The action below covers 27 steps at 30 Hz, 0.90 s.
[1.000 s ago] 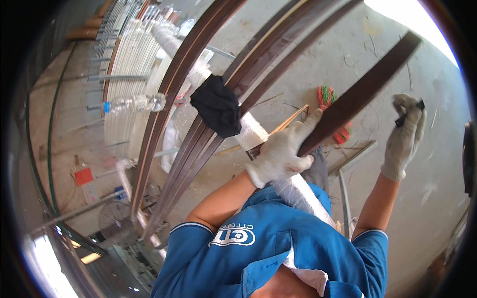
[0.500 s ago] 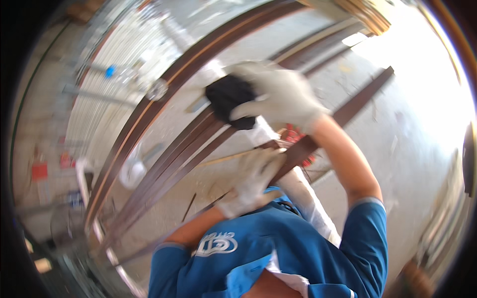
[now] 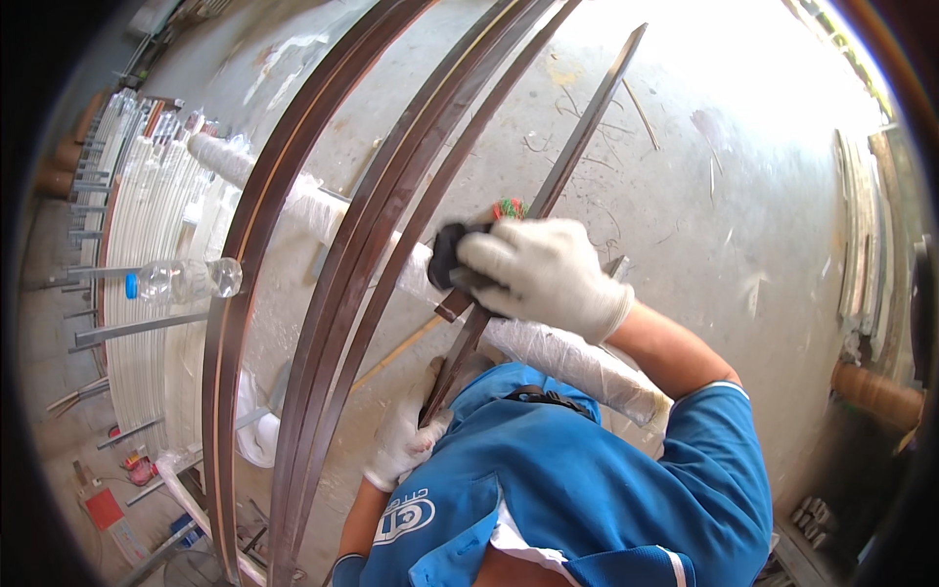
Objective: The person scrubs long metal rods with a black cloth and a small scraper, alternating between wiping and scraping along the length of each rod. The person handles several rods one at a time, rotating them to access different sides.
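Cloth (image 3: 447, 256), black and bunched, sits under the closed fingers of my right hand (image 3: 548, 274), at the long brown strip (image 3: 577, 147); I take it the bunching lets the fabric bear on the surface. Motion blurs those fingertips. Between 7 and 8 o'clock of them, my left hand (image 3: 406, 435) is clasped around the strip's near end, likely to steady it, close to my shirt. The strip runs from there toward 1 o'clock, crossing above a plastic-wrapped roll (image 3: 577, 362) that probably serves as a rest; whether they touch, I can't tell. Toward 9 o'clock is a set of brown strips (image 3: 372, 225), probably spaced to keep them separate, then an outer brown strip (image 3: 262, 196) with a clear bottle (image 3: 186, 281) at its far side.

Half a second ago, my right hand had the fabric over that neighbouring set; now both are at the piece I hold. My left hand has shifted toward 7 o'clock, and the held piece points more steeply upward.
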Each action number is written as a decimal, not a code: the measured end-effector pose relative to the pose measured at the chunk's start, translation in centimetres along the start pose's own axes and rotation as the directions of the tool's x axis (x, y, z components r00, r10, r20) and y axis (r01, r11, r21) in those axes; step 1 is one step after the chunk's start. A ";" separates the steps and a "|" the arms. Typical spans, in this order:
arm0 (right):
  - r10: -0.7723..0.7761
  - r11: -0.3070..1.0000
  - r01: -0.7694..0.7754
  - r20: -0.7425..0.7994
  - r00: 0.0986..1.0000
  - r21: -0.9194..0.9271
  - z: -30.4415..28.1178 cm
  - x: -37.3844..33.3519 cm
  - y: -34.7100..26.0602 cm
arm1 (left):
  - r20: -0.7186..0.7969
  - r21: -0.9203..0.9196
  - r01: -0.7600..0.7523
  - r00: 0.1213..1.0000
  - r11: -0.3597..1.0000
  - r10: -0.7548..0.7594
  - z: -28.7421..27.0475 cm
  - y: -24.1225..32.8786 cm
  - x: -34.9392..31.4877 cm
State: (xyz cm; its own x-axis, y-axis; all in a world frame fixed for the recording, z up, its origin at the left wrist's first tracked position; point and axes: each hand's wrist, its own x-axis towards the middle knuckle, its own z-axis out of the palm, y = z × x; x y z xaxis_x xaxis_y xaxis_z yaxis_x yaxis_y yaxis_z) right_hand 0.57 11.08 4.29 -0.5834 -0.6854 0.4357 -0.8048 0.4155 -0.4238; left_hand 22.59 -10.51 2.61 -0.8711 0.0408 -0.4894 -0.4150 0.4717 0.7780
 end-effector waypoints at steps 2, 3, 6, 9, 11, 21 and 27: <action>0.010 0.999 -0.008 0.054 0.999 -0.037 1.4 -1.6 1.4 | -0.075 0.219 -0.070 0.993 0.973 0.088 0.2 0.4 0.2; 0.206 0.966 -0.192 0.070 0.976 -0.174 1.4 -1.7 3.5 | -0.055 0.081 0.012 0.998 0.997 -0.007 0.0 0.5 0.3; 0.436 0.842 -0.518 -0.378 0.817 -0.149 -1.2 0.9 14.4 | 0.023 -0.079 0.122 0.992 0.989 -0.120 -0.4 0.6 0.5; 0.460 0.775 -0.614 -0.532 0.711 -0.150 -3.7 2.2 20.8 | 0.026 -0.110 0.165 0.986 0.980 -0.163 -0.7 1.0 0.5; 0.365 0.850 -0.502 -0.513 0.777 -0.157 -2.9 1.2 18.6 | 0.069 -0.154 0.283 0.959 0.947 -0.276 -1.0 1.5 0.3; 0.253 0.897 -0.401 -0.530 0.809 -0.184 -1.1 0.9 22.6 | 0.053 -0.019 0.261 0.964 0.965 -0.259 -0.4 1.8 0.1; 0.557 0.776 -0.627 -0.545 0.626 0.074 -2.7 -1.0 28.9 | -0.045 0.117 0.224 0.974 0.967 -0.221 0.2 3.9 0.3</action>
State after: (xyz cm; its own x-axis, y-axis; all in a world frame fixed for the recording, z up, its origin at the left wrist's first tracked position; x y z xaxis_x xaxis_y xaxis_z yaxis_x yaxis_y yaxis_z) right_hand -22.44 25.34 -6.26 -0.8735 0.1288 0.4695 -0.2508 0.7076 -0.6607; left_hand 20.80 -8.43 5.46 -0.7689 -0.1037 -0.6309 -0.5662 0.5687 0.5966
